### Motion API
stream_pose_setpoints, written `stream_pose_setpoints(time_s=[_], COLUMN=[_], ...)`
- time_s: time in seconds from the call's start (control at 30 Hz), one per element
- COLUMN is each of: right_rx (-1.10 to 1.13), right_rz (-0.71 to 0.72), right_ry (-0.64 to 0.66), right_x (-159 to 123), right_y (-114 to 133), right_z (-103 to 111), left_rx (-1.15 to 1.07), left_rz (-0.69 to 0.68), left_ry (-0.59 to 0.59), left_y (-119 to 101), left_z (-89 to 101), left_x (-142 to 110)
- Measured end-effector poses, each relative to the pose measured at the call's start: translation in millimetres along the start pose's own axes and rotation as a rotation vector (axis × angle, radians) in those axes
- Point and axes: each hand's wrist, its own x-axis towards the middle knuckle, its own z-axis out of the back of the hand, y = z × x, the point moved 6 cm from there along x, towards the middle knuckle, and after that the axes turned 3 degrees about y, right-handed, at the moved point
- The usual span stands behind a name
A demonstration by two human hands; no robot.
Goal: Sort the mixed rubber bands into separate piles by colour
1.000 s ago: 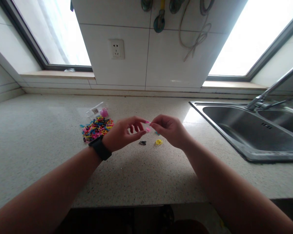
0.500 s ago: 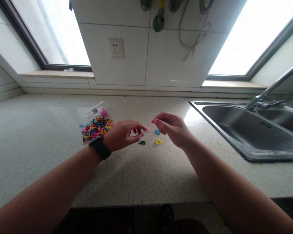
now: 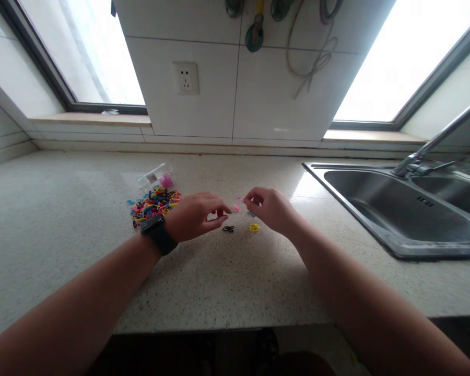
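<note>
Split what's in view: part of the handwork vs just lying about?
Seemingly in the job:
left hand, right hand
pink bands
black bands
yellow bands
blue band, partly hidden
mixed-colour pile

Probably just there:
clear bag
sink
faucet
wall socket

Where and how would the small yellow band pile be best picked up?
Probably by pinching the outer loops of the yellow pile from above, coming from its right: it lies low and loosely looped on the counter, the right hand is the nearer of the hands, and black bands lie to its left.
</note>
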Motion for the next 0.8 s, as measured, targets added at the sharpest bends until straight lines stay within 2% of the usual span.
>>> stream_pose_setpoints(time_s=[0.13, 0.37, 0.53, 0.8], right_rx=[-0.215, -0.388, -0.349, -0.293], right_rz=[-0.005, 0.092, 0.115, 0.095], right_ry=[0.073, 0.129, 0.170, 0.131], right_x=[1, 4, 3, 3], right_y=[-5, 3, 3, -3], right_z=[-9, -20, -20, -13], left_rx=[0.017, 0.017, 0.018, 0.033], left_rz=[0.006, 0.009, 0.003, 0.023], left_ry=[0.022, 0.034, 0.042, 0.046], left_y=[1, 3, 2, 4], left_z=[-1.7, -2.0, -1.0, 0.3], left_x=[0, -1, 0, 0])
